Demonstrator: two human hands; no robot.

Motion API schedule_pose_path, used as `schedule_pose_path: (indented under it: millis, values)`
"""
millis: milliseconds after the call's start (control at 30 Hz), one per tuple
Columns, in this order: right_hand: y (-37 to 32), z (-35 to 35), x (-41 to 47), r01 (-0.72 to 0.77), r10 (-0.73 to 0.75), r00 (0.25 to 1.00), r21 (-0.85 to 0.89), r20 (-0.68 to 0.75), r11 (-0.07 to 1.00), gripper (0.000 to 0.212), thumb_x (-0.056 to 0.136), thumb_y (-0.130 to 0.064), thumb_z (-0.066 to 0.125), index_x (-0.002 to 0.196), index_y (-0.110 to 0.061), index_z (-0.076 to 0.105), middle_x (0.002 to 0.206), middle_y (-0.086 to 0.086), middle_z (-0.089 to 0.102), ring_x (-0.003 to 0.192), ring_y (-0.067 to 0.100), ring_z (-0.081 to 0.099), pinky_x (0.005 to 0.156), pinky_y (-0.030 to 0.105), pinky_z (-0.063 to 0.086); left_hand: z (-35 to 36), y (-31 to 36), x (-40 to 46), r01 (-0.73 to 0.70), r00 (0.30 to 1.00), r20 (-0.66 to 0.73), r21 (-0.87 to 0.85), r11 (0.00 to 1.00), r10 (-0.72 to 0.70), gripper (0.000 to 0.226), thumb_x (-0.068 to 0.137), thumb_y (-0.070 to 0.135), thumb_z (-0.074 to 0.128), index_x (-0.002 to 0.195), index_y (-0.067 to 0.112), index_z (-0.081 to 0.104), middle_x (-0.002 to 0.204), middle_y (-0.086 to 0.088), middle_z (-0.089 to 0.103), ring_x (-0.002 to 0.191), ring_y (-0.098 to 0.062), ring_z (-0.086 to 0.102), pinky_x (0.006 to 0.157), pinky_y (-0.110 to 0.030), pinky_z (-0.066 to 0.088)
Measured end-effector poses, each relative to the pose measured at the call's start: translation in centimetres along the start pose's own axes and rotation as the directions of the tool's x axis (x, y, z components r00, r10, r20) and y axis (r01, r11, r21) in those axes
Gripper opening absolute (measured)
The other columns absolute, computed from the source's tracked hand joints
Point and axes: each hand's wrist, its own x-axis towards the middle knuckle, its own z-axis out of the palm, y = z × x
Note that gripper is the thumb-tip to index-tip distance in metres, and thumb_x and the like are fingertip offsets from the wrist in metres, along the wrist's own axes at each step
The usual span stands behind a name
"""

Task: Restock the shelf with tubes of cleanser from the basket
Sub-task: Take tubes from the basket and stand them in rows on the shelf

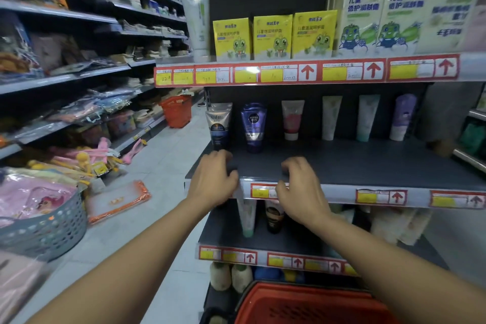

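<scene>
Nothing is held in either hand. The left hand (210, 179) and the right hand (299, 187) are laid on the front lip of the middle shelf (355, 166), fingers loosely curled over the edge and onto the dark board; no tube is pinched or gripped.

Behind the hands, at the back of that shelf, a row of cleanser tubes (253, 126) is stood upright on its caps, long axes vertical, with the two leftmost tubes just beyond the left hand's fingers. Between the row and the shelf lip the board is bare.

The red basket (302, 305) is set below the shelf, near the bottom edge of the view and under the right forearm. From the shelf lip the supply therefore lies straight down and slightly towards the person; the right hand is judged the nearer one for a downward reach.

The basket is cut off by the frame, and its contents cannot be made out.
</scene>
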Motion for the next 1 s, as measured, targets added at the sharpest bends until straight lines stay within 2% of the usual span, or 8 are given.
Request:
schedule_pose_path:
  millis: [133, 267, 400, 500, 667, 833, 933, 1000]
  values:
    - [0.4, -0.6, -3.6, 0.073, -0.073, 0.992, 0.0, -0.101, 0.997, 0.039, 0.084, -0.013, 0.066, 0.123, -0.008, 0.062, 0.128, 0.002, 0.051, 0.121, 0.02, 0.05, 0.1, 0.033, 0.048, 0.8, 2.8, -3.2, -0.087, 0.996, -0.034, -0.051, 0.995, 0.086, 0.041, 0.095, 0.029, 0.066, 0.135, 0.018, 0.06, 0.128, -0.001, 0.064, 0.121, -0.02, 0.054, 0.096, -0.035, 0.049]
    - [1.3, -1.0, -7.1, 0.077, -0.075, 0.987, 0.007, -0.139, 0.997, 0.037, 0.082, -0.012, 0.068, 0.119, -0.008, 0.063, 0.125, 0.002, 0.052, 0.12, 0.023, 0.051, 0.101, 0.037, 0.048, 2.5, 5.3, -6.6, -0.157, 0.987, -0.009, -0.115, 0.981, 0.157, 0.038, 0.095, 0.03, 0.066, 0.132, 0.021, 0.06, 0.124, 0.003, 0.064, 0.119, -0.017, 0.053, 0.098, -0.035, 0.049]
    - [3.0, -1.4, -10.5, 0.065, -0.068, 0.989, -0.028, -0.129, 0.997, 0.036, 0.081, -0.014, 0.066, 0.116, -0.011, 0.063, 0.12, 0.001, 0.052, 0.115, 0.022, 0.053, 0.094, 0.036, 0.051, 5.0, 7.2, -9.5, -0.251, 0.965, 0.042, -0.126, 0.96, 0.258, 0.035, 0.094, 0.032, 0.065, 0.127, 0.022, 0.06, 0.121, 0.004, 0.064, 0.118, -0.017, 0.054, 0.095, -0.034, 0.048]
    - [4.9, -1.0, -13.0, 0.009, -0.011, 0.996, -0.032, -0.085, 0.999, 0.037, 0.082, -0.015, 0.064, 0.118, -0.014, 0.06, 0.118, -0.001, 0.05, 0.114, 0.019, 0.053, 0.092, 0.035, 0.051, 7.1, 8.3, -11.3, -0.301, 0.945, 0.091, -0.144, 0.943, 0.315, 0.038, 0.095, 0.031, 0.064, 0.132, 0.021, 0.059, 0.123, 0.004, 0.064, 0.117, -0.015, 0.053, 0.094, -0.03, 0.045]
    - [8.4, 0.2, -17.0, -0.068, 0.067, 0.997, -0.061, -0.023, 0.996, 0.038, 0.082, -0.012, 0.065, 0.119, -0.013, 0.059, 0.117, 0.0, 0.051, 0.113, 0.02, 0.052, 0.088, 0.034, 0.05, 10.9, 8.7, -13.9, -0.29, 0.929, 0.185, -0.175, 0.941, 0.321, 0.037, 0.094, 0.029, 0.064, 0.129, 0.019, 0.061, 0.12, 0.003, 0.066, 0.115, -0.019, 0.055, 0.097, -0.037, 0.048]
    - [12.3, 1.9, -21.3, -0.161, 0.168, 0.983, -0.098, 0.069, 0.982, 0.035, 0.082, -0.011, 0.066, 0.116, -0.011, 0.06, 0.113, 0.003, 0.053, 0.109, 0.022, 0.054, 0.081, 0.036, 0.053, 15.5, 8.0, -17.1, -0.239, 0.904, 0.324, -0.158, 0.958, 0.279, 0.031, 0.093, 0.029, 0.063, 0.124, 0.021, 0.061, 0.118, 0.001, 0.066, 0.114, -0.021, 0.056, 0.095, -0.036, 0.046]
    - [15.2, 3.0, -23.8, -0.25, 0.271, 0.95, -0.14, 0.157, 0.958, 0.036, 0.084, -0.015, 0.066, 0.119, -0.012, 0.06, 0.114, 0.003, 0.054, 0.107, 0.022, 0.055, 0.079, 0.038, 0.055, 18.3, 7.5, -19.4, -0.169, 0.873, 0.432, -0.17, 0.971, 0.228, 0.032, 0.093, 0.026, 0.065, 0.124, 0.019, 0.062, 0.122, -0.001, 0.066, 0.117, -0.02, 0.056, 0.092, -0.03, 0.042]
    - [17.0, 3.7, -25.3, -0.317, 0.348, 0.909, -0.161, 0.228, 0.935, 0.029, 0.086, -0.018, 0.064, 0.115, -0.014, 0.061, 0.112, 0.003, 0.055, 0.105, 0.023, 0.055, 0.081, 0.04, 0.054, 20.2, 7.0, -20.8, -0.118, 0.84, 0.508, -0.167, 0.979, 0.188, 0.032, 0.092, 0.023, 0.066, 0.123, 0.017, 0.062, 0.121, -0.002, 0.066, 0.117, -0.022, 0.056, 0.089, -0.03, 0.042]
